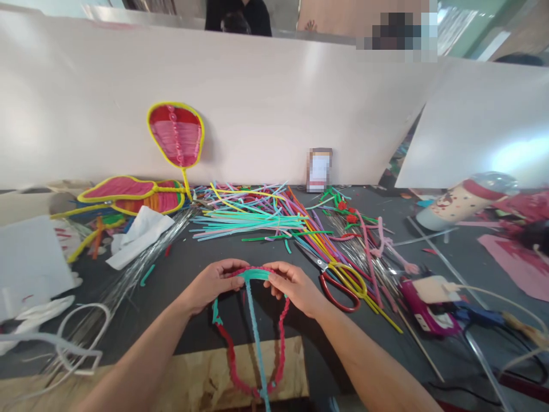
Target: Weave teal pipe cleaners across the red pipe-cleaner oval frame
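Between my hands is a loop-shaped frame of red pipe cleaner (281, 343), with a light blue pipe cleaner stem (255, 337) running down its middle. Teal pipe cleaner (256, 275) is wrapped side by side across the top of the loop. My left hand (217, 284) pinches the top edge left of the teal band. On the right end of that band, my right hand (294, 286) grips with thumb and fingers. A loose teal end (217, 313) hangs on the loop's left side. The lower part of the loop hangs over a wooden board (193, 372).
A pile of teal pipe cleaners (253, 222) lies ahead. Scissors (338, 286) with red handles rest to the right, near a purple power box (429, 309). A yellow-rimmed pink fan shape (176, 134) leans on the white partition (257, 103). A phone (319, 170) and a tumbler (463, 200) stand farther off.
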`<state>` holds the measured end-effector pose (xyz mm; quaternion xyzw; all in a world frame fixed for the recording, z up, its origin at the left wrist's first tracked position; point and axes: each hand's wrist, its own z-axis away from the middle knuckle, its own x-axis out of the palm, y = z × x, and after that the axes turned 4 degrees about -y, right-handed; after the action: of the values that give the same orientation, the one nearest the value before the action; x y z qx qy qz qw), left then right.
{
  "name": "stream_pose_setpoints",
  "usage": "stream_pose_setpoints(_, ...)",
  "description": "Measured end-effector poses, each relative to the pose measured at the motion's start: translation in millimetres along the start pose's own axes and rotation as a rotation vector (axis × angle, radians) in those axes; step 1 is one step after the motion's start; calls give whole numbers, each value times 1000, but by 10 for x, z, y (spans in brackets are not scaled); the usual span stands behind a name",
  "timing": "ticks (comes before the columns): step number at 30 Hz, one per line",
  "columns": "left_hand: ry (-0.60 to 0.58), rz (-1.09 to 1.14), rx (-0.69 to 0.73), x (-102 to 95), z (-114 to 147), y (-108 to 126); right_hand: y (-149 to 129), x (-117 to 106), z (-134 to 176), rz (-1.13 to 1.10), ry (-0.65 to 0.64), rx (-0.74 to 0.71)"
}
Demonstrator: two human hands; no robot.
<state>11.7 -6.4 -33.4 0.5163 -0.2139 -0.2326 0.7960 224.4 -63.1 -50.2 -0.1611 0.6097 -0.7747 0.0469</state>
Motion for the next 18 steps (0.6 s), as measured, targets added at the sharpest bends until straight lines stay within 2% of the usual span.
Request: stream_pose_setpoints(18,-5,-46,-47,0,-15,7,-24,0,1,31,-26,11)
